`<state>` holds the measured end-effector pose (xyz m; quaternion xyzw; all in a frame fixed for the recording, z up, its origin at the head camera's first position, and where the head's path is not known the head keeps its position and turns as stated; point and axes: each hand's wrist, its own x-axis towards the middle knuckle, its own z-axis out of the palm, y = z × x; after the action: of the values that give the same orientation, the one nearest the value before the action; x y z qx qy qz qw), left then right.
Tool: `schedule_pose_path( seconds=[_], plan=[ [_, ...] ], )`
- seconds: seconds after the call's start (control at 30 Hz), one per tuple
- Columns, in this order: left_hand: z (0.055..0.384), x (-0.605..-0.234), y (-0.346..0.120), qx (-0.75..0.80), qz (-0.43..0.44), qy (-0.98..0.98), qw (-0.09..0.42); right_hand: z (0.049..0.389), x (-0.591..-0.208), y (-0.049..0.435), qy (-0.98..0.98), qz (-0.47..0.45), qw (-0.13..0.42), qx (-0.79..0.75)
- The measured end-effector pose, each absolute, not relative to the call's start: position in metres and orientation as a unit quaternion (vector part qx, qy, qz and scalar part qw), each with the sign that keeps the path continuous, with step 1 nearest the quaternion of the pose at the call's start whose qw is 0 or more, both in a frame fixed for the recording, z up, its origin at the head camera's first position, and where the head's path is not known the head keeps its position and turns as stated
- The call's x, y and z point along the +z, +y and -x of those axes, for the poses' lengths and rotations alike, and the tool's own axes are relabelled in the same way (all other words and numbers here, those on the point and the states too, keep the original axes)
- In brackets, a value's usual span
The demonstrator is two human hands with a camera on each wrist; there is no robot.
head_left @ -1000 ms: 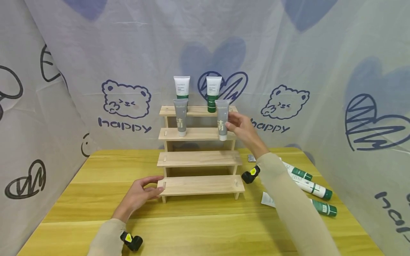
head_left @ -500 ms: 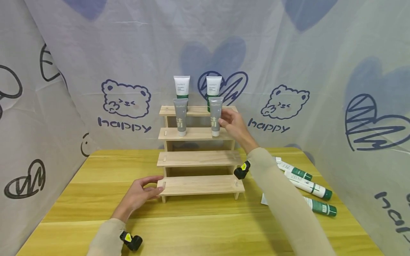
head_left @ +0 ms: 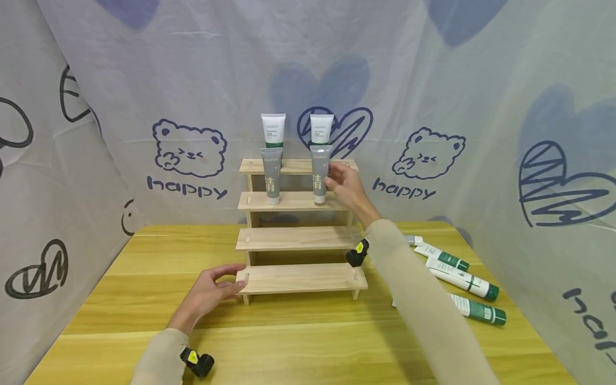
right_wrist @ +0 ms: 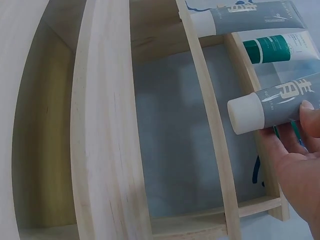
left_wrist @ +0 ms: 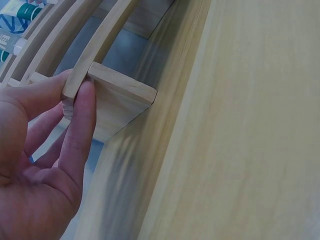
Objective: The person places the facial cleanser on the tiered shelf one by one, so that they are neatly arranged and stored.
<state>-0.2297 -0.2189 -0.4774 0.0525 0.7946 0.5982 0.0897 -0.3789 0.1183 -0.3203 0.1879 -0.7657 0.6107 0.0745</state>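
A four-step wooden display stand (head_left: 298,238) stands on the table. My right hand (head_left: 350,186) pinches a grey squeeze tube (head_left: 320,170), white cap down, at the right part of the second step from the top. In the right wrist view, thumb and fingers hold the sides of this tube, its white cap (right_wrist: 246,114) close over the step. Another grey tube (head_left: 272,174) stands upright on the left of that step. Two white-and-green tubes (head_left: 273,129) are upright on the top step, partly hidden. My left hand (head_left: 209,293) pinches the left end of the lowest step (left_wrist: 80,80) between thumb and finger.
Several white-and-green tubes (head_left: 463,279) lie on the yellow wooden table (head_left: 308,342) right of the stand, partly behind the right sleeve (head_left: 423,305). A grey tube end (head_left: 414,240) shows beside them. A printed cloth (head_left: 216,69) hangs behind and at both sides.
My right hand has moved left with the grey tube, from the step's right end to in front of the right white-and-green tube. The left hand has stayed put.
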Motion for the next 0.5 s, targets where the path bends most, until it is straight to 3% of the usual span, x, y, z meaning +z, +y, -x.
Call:
schedule_pose_path(
  seconds=[0.5],
  plan=[
    [0.2305, -0.4790, -0.2184, 0.597, -0.052, 0.796, 0.089, 0.3843, -0.3282, 0.1133, -0.768, -0.160, 0.076, 0.616]
  ],
)
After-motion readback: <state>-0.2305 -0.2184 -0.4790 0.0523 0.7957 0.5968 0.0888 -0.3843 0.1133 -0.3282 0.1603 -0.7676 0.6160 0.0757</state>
